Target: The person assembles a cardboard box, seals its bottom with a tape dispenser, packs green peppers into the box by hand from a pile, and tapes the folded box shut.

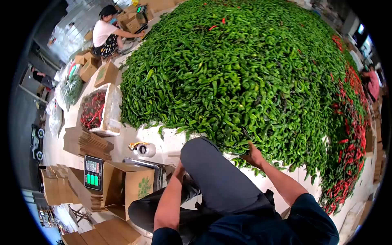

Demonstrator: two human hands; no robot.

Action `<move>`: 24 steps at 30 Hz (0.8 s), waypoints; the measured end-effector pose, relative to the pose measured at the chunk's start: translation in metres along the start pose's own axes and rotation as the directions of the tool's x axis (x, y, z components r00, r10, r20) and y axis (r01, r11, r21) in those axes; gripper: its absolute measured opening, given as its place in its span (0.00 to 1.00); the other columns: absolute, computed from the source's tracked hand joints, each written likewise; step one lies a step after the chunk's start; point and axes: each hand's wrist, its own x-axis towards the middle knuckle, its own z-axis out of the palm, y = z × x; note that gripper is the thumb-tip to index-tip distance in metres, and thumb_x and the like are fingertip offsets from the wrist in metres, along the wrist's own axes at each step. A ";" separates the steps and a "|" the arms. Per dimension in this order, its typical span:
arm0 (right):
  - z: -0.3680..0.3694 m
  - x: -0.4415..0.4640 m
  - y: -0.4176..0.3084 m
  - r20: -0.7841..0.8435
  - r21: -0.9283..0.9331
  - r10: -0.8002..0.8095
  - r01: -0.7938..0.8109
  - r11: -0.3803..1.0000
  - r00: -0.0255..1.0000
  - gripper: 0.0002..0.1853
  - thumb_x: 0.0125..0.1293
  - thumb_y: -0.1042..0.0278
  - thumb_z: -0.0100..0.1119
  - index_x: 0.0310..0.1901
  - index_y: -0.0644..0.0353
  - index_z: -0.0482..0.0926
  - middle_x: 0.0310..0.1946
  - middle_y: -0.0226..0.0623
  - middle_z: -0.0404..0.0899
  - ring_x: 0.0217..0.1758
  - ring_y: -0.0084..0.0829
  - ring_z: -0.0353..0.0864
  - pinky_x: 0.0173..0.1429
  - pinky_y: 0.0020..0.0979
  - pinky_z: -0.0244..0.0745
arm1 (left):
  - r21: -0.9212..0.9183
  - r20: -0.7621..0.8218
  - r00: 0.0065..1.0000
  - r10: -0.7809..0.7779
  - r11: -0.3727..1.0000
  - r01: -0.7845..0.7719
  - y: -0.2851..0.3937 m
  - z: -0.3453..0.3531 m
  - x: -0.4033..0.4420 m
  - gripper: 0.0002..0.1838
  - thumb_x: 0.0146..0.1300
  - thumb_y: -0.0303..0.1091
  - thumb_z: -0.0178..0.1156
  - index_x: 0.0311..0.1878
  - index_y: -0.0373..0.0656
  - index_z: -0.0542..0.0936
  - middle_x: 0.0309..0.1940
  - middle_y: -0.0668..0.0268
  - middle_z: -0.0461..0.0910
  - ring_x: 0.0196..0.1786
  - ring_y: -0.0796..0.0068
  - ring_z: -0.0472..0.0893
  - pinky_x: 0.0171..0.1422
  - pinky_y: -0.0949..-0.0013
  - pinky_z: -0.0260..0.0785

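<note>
A very large heap of green peppers (237, 73) fills the middle of the view, with red peppers (351, 159) along its right side. My right hand (254, 156) reaches to the heap's near edge and touches the peppers there; its fingertips are partly hidden among them. My left hand (180, 168) is low beside my raised knee, mostly hidden behind the leg, so its fingers do not show. An open cardboard box (139, 185) with a green leaf print stands left of my left forearm, near a scale display (93, 173) with lit green digits.
A white foam box (111, 110) holds red peppers. Flattened cardboard (87, 143) and a light jar (146, 150) lie on the left. One person (107, 34) crouches at the heap's far left, another (372, 83) at the far right.
</note>
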 end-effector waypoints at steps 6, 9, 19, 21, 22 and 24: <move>0.011 0.087 -0.169 -0.067 -0.385 -0.018 -0.009 0.923 0.998 0.52 0.57 0.55 0.74 0.77 0.61 0.53 0.73 0.58 0.60 0.74 0.57 0.63 0.74 0.49 0.66 | -0.082 -0.082 0.996 0.035 0.996 -0.042 -0.044 -0.021 0.078 0.49 0.65 0.47 0.69 0.81 0.43 0.51 0.74 0.40 0.61 0.69 0.49 0.73 0.67 0.55 0.71; 0.033 0.137 -0.198 0.012 -0.495 -0.206 0.185 0.849 0.979 0.50 0.59 0.55 0.72 0.77 0.62 0.55 0.72 0.57 0.61 0.75 0.55 0.62 0.73 0.54 0.63 | -0.074 -0.207 0.978 -0.016 0.997 0.001 0.020 -0.017 0.095 0.53 0.64 0.50 0.69 0.82 0.41 0.49 0.77 0.40 0.58 0.75 0.50 0.67 0.75 0.56 0.63; 0.027 0.450 -0.304 -0.007 -0.895 -0.437 0.189 0.403 0.899 0.55 0.59 0.38 0.68 0.80 0.53 0.49 0.77 0.51 0.56 0.79 0.53 0.58 0.73 0.68 0.59 | -0.353 -0.443 0.894 -0.066 0.930 -0.106 0.146 -0.087 0.225 0.59 0.62 0.59 0.68 0.83 0.40 0.43 0.82 0.48 0.50 0.82 0.53 0.54 0.81 0.45 0.50; 0.000 0.504 -0.316 -0.004 -0.898 -0.336 0.144 0.415 0.942 0.54 0.60 0.32 0.64 0.81 0.47 0.50 0.79 0.45 0.56 0.80 0.52 0.57 0.72 0.69 0.60 | -0.205 -0.544 0.839 0.005 0.969 -0.138 0.123 -0.104 0.268 0.59 0.60 0.62 0.68 0.80 0.28 0.52 0.80 0.43 0.54 0.80 0.53 0.60 0.81 0.59 0.51; -0.007 0.523 -0.317 0.008 -0.874 -0.203 0.105 0.475 0.979 0.54 0.61 0.26 0.60 0.82 0.43 0.47 0.81 0.42 0.51 0.82 0.52 0.53 0.74 0.70 0.58 | -0.102 -0.584 0.811 0.028 0.989 -0.108 0.124 -0.105 0.280 0.58 0.60 0.64 0.66 0.80 0.30 0.54 0.80 0.43 0.55 0.80 0.50 0.60 0.81 0.57 0.52; -0.007 0.545 -0.300 0.020 -0.841 -0.159 0.103 0.532 0.987 0.55 0.61 0.22 0.57 0.82 0.40 0.46 0.83 0.42 0.45 0.84 0.53 0.47 0.75 0.69 0.58 | 0.142 -0.606 0.792 0.067 0.990 0.025 0.135 -0.099 0.285 0.57 0.59 0.69 0.63 0.80 0.35 0.57 0.78 0.41 0.58 0.78 0.44 0.62 0.81 0.54 0.53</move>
